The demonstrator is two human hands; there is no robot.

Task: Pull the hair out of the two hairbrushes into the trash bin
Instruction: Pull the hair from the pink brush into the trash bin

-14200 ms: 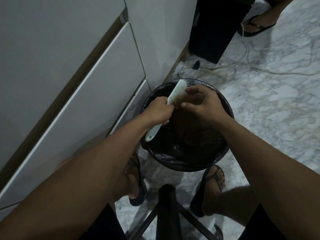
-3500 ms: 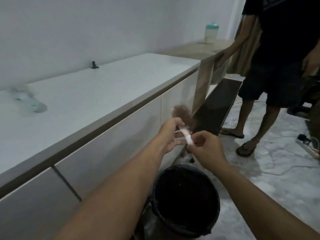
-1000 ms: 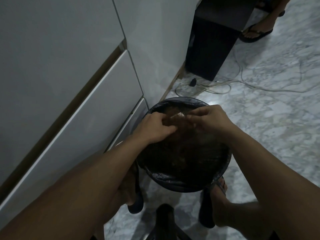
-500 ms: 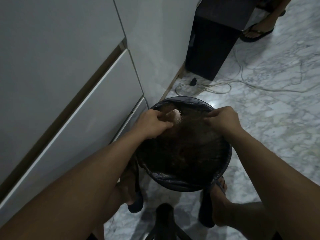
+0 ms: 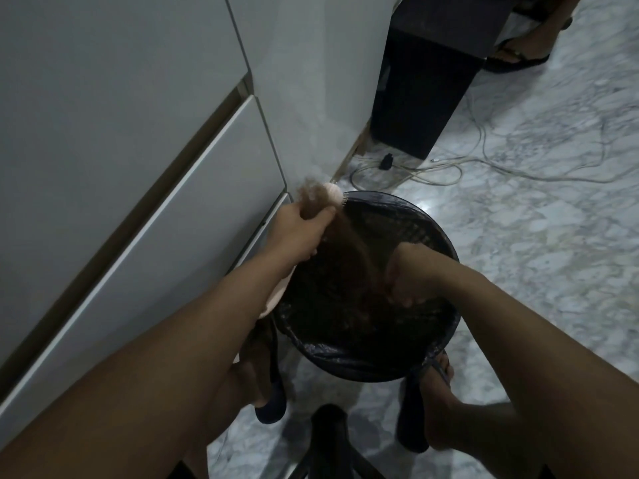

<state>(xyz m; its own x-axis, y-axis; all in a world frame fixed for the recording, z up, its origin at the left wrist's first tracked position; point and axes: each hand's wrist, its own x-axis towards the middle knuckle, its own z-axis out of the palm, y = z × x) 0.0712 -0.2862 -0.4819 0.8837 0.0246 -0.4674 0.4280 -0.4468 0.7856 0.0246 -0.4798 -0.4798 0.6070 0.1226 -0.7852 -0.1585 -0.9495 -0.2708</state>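
So the left hand [image 5: 298, 233] is up at the far-left rim of the trash bin [image 5: 436, 233], fingers wrapped around a pale hairbrush [image 5: 332, 194] whose head pokes out past the knuckles, right over the bin's edge next to the white cabinet [image 5: 138, 167]. There's a fuzzy brown clump of hair [image 5: 313, 195] on the brush head, and a long stretch of it runs down and across into the bin toward the right hand [image 5: 403, 271]. That hand is down inside the bin, fingers curled and pinching the low end of the hair strand, though it's pretty dark in there so the exact grip is hard to make out. The bin has a black liner and sits on the marble floor [image 5: 536, 236] between the person's two feet in dark flip-flops. Some pale cables [image 5: 484, 167] trail over the floor beyond it, near a dark box-shaped thing [image 5: 425, 91], and another person's sandalled foot [image 5: 518, 53] shows at the top right.
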